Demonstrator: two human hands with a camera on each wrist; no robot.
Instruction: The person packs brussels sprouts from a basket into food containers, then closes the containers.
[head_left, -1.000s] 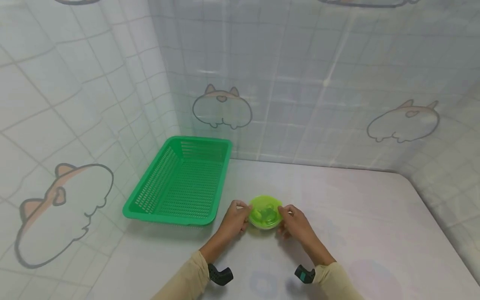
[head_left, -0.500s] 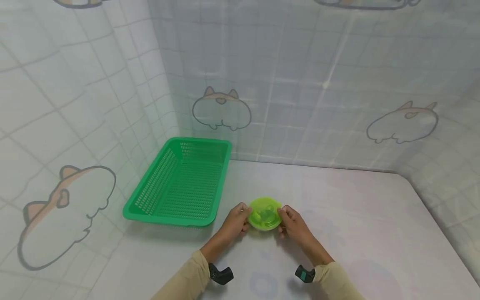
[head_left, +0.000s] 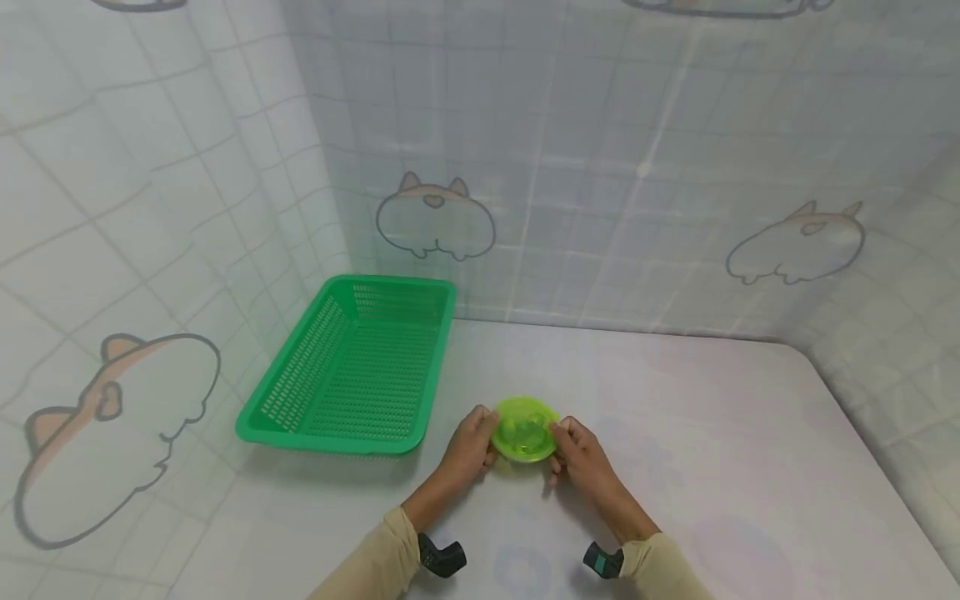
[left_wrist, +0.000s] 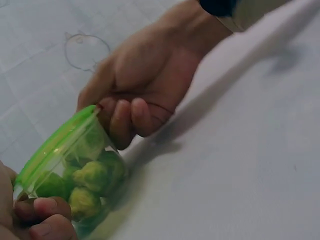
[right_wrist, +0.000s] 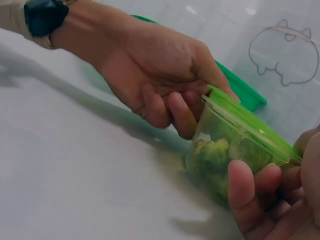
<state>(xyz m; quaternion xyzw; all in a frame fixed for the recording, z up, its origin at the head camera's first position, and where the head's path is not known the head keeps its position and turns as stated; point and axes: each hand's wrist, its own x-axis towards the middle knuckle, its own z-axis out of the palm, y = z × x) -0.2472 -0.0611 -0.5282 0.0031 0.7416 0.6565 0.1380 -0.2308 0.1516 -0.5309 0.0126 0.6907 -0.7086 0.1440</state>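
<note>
A small clear round tub (left_wrist: 112,135) with a bright green lid (head_left: 522,429) is held between both hands. Through its wall in the wrist views show several green, leafy round pieces that look like Brussels sprouts (left_wrist: 92,175). My left hand (head_left: 468,444) pinches the lid's left edge, thumb on top and fingers curled below the rim. At the opposite edge my right hand (head_left: 587,460) grips the rim in the same way, its thumb over the lid. The lid sits on the tub's rim; in the wrist views the tub looks tilted, and whether it touches the table cannot be told.
A green perforated plastic basket (head_left: 435,392) stands to the left of the hands, near the back wall. The white table (head_left: 675,400) stretches to the right. Grid-patterned sheets with animal drawings (head_left: 437,218) line the back and sides.
The pale tub edge seen under the lid's near side has largely gone from sight as the lid came down over it. The right thumb has shifted slightly inward. Both hands keep their grip.
</note>
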